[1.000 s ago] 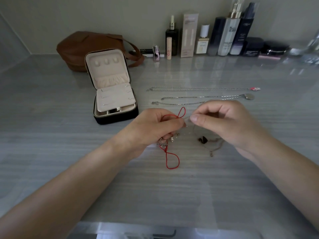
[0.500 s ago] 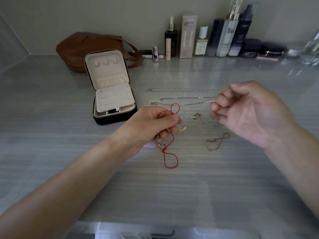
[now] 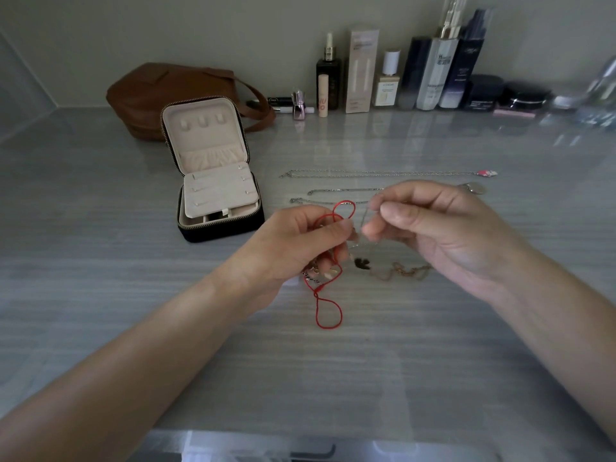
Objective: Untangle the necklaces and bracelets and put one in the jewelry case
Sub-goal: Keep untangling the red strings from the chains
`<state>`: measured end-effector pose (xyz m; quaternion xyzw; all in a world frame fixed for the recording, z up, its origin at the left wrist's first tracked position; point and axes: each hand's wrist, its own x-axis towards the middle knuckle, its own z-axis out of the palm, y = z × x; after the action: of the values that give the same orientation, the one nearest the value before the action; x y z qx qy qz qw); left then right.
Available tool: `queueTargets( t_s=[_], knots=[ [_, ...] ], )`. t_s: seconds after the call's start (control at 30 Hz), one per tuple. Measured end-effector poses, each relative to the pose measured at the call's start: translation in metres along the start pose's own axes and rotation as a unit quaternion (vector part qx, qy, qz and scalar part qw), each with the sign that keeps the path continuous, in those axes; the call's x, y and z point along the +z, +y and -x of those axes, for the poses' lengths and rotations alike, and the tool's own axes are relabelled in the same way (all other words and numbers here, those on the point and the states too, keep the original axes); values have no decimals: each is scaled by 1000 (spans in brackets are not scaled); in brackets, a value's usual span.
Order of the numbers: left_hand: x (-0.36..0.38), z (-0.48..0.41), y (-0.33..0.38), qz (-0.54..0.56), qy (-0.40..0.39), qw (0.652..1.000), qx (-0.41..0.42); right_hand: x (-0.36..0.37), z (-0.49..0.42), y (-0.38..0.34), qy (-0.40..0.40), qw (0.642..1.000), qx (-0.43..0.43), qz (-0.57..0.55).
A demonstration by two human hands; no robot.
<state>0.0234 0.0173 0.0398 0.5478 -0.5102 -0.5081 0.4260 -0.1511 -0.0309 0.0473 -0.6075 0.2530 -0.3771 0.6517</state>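
My left hand (image 3: 300,248) grips a tangle of a red cord bracelet (image 3: 328,311) and small beaded pieces; one cord loop hangs below the fist, another sticks up above it. My right hand (image 3: 443,228) pinches a thin silver chain (image 3: 365,221) that runs into that tangle. Beneath the hands a gold chain (image 3: 405,271) with a dark pendant (image 3: 362,263) lies on the counter. Two or three silver necklaces (image 3: 366,174) lie stretched out straight behind the hands. The jewelry case (image 3: 216,195) stands open at the left, lid upright, cream lining showing.
A brown leather bag (image 3: 160,95) sits behind the case. Several cosmetic bottles and jars (image 3: 433,75) line the back wall. The grey striped counter (image 3: 133,311) extends toward me and to the left.
My right hand, which had drawn away to the right with loosely curled fingers, has come back to the tangle and pinched the thin silver chain. My left hand has kept its grip.
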Motion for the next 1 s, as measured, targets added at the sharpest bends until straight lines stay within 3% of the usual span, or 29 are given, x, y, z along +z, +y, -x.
queueTargets(
  t_s=[0.27, 0.6, 0.8, 0.9, 1.0],
  knots=[
    [1, 1, 3, 7, 24, 999, -34, 13, -2, 6, 21, 992, -31, 119],
    [0, 3, 5, 25, 20, 999, -44, 14, -3, 2, 86, 991, -24, 96],
    [-2, 2, 9, 112, 8, 991, -74, 11, -4, 5, 88, 987, 3, 132],
    [-5, 1, 12, 146, 7, 985, -93, 11, -6, 9, 91, 973, -16, 214],
    [-6, 0, 12, 156, 5, 981, -115, 12, -6, 8, 89, 974, -31, 204]
  ],
)
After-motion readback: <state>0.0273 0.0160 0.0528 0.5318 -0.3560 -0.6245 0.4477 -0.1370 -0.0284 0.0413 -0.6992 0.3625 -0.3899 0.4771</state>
